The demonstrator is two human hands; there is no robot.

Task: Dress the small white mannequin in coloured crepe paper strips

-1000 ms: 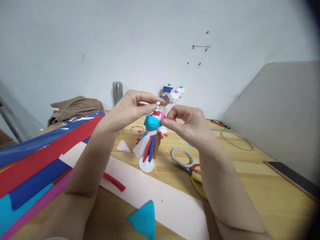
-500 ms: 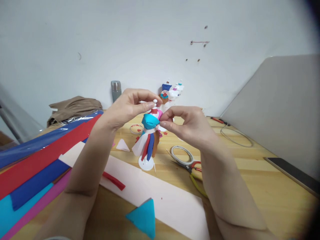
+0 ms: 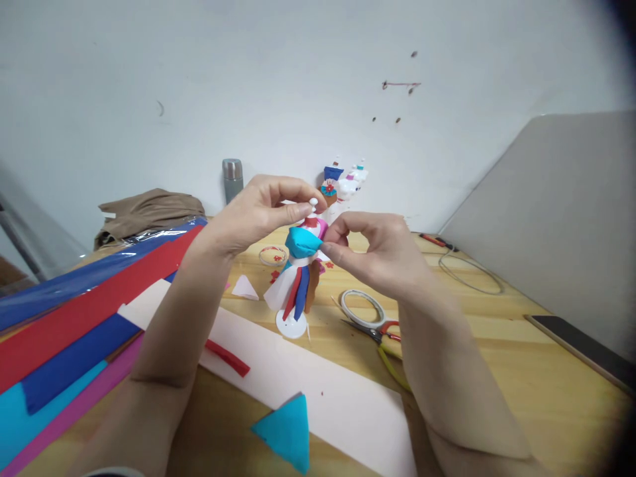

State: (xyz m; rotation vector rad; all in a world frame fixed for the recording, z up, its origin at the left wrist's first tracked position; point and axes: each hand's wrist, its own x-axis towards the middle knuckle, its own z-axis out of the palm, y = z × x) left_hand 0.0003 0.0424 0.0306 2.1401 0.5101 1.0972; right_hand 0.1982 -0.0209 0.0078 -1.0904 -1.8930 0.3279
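A small white dress-form mannequin (image 3: 291, 324) stands on its round base in the middle, leaning slightly right. Turquoise crepe paper (image 3: 303, 242) covers its bust, and strips in white, red, blue and brown (image 3: 301, 291) hang below the waist as a skirt. My left hand (image 3: 273, 207) pinches the mannequin at its white neck knob. With thumb and forefinger, my right hand (image 3: 370, 248) grips the right edge of the turquoise paper. A magenta piece (image 3: 322, 229) shows behind the bust.
Scissors (image 3: 370, 330) and a tape roll (image 3: 362, 308) lie right of the mannequin. Pale pink paper (image 3: 348, 411), a turquoise triangle (image 3: 288, 430) and coloured sheets (image 3: 74, 358) are in front and left. Dressed mannequins (image 3: 332, 173), a thermos (image 3: 232, 180) and a phone (image 3: 576, 344) are farther out.
The mannequin's top has tipped a little to the right. The turquoise paper's right edge is drawn out into a point at my right fingertips.
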